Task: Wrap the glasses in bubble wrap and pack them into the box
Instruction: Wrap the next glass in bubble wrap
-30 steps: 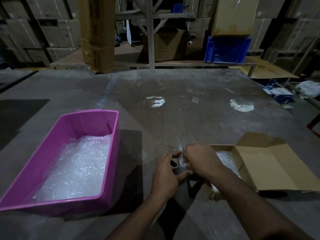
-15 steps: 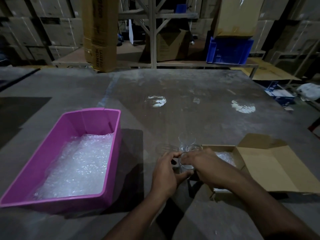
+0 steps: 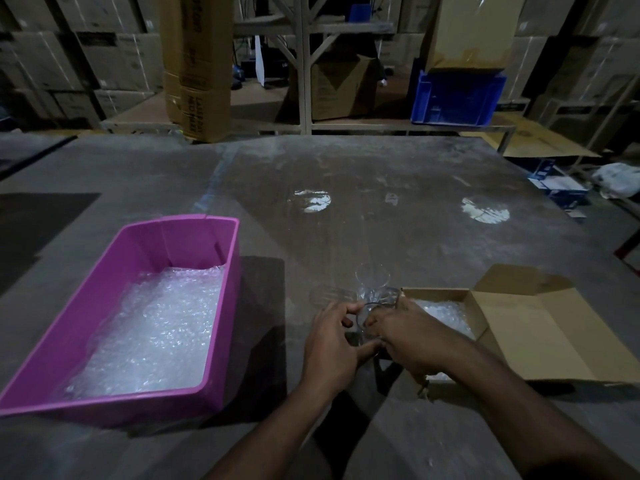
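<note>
Lower centre: left hand (image 3: 330,344) and right hand (image 3: 403,336) both grip one clear glass (image 3: 367,322); cardboard box (image 3: 498,327) at right.

**One head-worn view, looking forward and down**

A single wide-angle camera is looking from the person's head across the grey, scuffed tabletop (image 3: 381,188). It is sitting close over the forearms rising from the bottom edge, with the pink plastic tub (image 3: 221,306) low left and the open brown cardboard box (image 3: 540,334) low right. Farther off, dim warehouse shelving (image 3: 304,64) is filling the top, its detail probably lost to darkness.
</note>
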{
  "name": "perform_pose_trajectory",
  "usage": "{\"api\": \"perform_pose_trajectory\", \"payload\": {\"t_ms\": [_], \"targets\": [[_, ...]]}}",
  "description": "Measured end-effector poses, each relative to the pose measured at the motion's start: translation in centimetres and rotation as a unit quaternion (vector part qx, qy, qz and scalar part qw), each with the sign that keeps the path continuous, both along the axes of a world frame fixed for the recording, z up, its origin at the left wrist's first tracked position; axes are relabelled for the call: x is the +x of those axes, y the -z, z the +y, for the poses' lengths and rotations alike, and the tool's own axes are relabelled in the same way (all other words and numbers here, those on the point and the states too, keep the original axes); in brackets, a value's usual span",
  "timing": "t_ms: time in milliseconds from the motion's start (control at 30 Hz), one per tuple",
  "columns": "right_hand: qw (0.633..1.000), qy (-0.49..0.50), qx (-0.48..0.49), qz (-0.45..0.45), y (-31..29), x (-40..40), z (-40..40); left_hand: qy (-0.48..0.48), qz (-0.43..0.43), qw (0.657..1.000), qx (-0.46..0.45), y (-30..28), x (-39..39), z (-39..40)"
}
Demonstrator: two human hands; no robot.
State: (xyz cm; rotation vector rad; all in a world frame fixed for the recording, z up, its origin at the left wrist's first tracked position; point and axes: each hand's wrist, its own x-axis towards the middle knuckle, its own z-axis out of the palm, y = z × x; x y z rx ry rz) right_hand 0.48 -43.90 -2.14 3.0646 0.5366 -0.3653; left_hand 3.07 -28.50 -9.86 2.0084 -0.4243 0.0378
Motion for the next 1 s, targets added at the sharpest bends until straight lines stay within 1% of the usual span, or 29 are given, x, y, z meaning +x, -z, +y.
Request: {"api": "perform_pose_trajectory", "payload": {"t_ms": [200,300,400,500,567,633,700,833,933,1000], "targets": [[0.999,0.026,-0.009,0.016,-1.1,-0.2,1.3,0.000,0.009,1.000,-0.004,-0.1,-0.1,0.0],[0.998,0.054,0.012,0.023,-1.0,0.1,1.1,0.003,0.015,1.000,0.004,-0.6,-0.1,0.1],[0.988,0.128,0.082,0.034,-0.8,-0.1,0.5,0.002,0.023,1.000,0.013,-1.0,-0.2,0.1],[0.967,0.199,0.161,0.019,-1.3,-0.7,0.1,0.004,0.032,0.999,0.013,-1.0,-0.3,0.1],[0.945,0.242,0.220,-0.006,-1.8,-1.1,-0.3,0.008,0.029,0.999,0.015,-0.8,-0.3,0.3],[0.914,0.272,0.297,-0.043,-2.6,-1.8,-0.5,0.014,0.034,0.999,0.016,-1.0,-0.4,0.5],[0.891,0.272,0.356,-0.072,-3.3,-2.7,-0.1,0.015,0.044,0.999,0.012,-1.7,-0.7,1.1],[0.869,0.234,0.421,-0.118,-4.1,-3.2,2.2,0.001,0.034,0.999,-0.011,-4.5,-1.8,3.3],[0.851,0.208,0.464,-0.134,-4.7,-2.8,4.6,-0.023,0.012,0.998,-0.059,-6.9,-2.6,5.9],[0.839,0.188,0.493,-0.133,-5.0,-2.3,6.7,-0.043,0.006,0.996,-0.072,-8.3,-2.9,8.2]]}}
